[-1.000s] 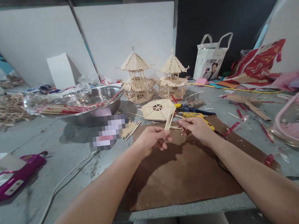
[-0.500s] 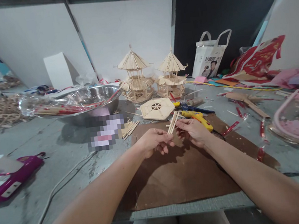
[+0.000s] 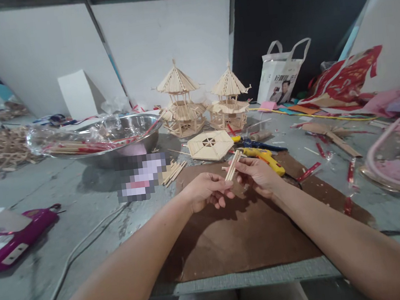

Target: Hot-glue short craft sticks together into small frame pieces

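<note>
Several short wooden sticks [image 3: 233, 165] lie side by side in a small bundle between my two hands, above the brown board. My left hand [image 3: 212, 189] pinches the bundle's lower end with thumb and forefinger, the other fingers loosely curled. On the upper end, my right hand [image 3: 257, 175] closes its fingertips from the right. Just beyond the hands lies a hexagonal wooden stick panel [image 3: 198, 151] with a spoked opening. A yellow glue gun [image 3: 264, 158] rests behind my right hand. Loose wooden sticks [image 3: 174, 173] are piled at the board's back left edge.
Two pagoda models of sticks [image 3: 182, 111] stand at the back. A metal bowl [image 3: 148, 139] holds plastic-wrapped sticks at left. A purple power strip [image 3: 37, 224] and a grey cable [image 3: 71, 256] lie left of the brown board [image 3: 246, 241]. Red wrapper scraps [image 3: 309, 171] litter the right side.
The hands and the stick bundle stay nearly in place. The sticks have shifted slightly in the fingers and sit closer together.
</note>
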Motion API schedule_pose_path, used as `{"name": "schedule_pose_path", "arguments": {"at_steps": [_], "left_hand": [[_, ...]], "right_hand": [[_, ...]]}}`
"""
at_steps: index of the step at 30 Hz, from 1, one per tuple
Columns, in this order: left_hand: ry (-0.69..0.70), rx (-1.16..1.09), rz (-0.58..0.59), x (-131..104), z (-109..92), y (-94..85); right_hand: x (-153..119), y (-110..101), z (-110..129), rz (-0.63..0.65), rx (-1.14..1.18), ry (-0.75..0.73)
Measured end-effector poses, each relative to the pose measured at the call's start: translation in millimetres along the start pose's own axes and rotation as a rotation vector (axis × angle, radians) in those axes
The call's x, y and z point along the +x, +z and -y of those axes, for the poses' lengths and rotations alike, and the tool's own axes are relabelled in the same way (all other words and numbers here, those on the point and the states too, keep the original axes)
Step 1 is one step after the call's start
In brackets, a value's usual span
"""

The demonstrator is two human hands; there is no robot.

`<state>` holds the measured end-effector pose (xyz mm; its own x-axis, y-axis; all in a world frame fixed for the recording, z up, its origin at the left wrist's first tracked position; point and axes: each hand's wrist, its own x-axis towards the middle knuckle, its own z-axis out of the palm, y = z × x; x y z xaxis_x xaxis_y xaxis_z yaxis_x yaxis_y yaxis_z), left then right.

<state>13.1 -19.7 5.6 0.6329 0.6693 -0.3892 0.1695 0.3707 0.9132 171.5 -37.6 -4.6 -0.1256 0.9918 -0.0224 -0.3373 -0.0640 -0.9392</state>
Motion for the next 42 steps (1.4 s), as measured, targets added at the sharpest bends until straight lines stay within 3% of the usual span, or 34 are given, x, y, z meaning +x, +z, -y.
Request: {"name": "schedule_pose_path", "arguments": {"at_steps": [16, 29, 42], "left_hand": [[0.095, -0.054, -0.015, -2, -1, 2.6], [0.118, -0.074, -0.169, -3, -3, 8.4], [0.153, -0.013, -0.274, -3, -3, 11.7]], "right_hand": [[3, -3, -2, -0.051, 0.001, -0.051], [2, 0, -2, -0.132, 0.048, 0.005], [0, 2, 0, -0.092, 0.097, 0.036]]}}
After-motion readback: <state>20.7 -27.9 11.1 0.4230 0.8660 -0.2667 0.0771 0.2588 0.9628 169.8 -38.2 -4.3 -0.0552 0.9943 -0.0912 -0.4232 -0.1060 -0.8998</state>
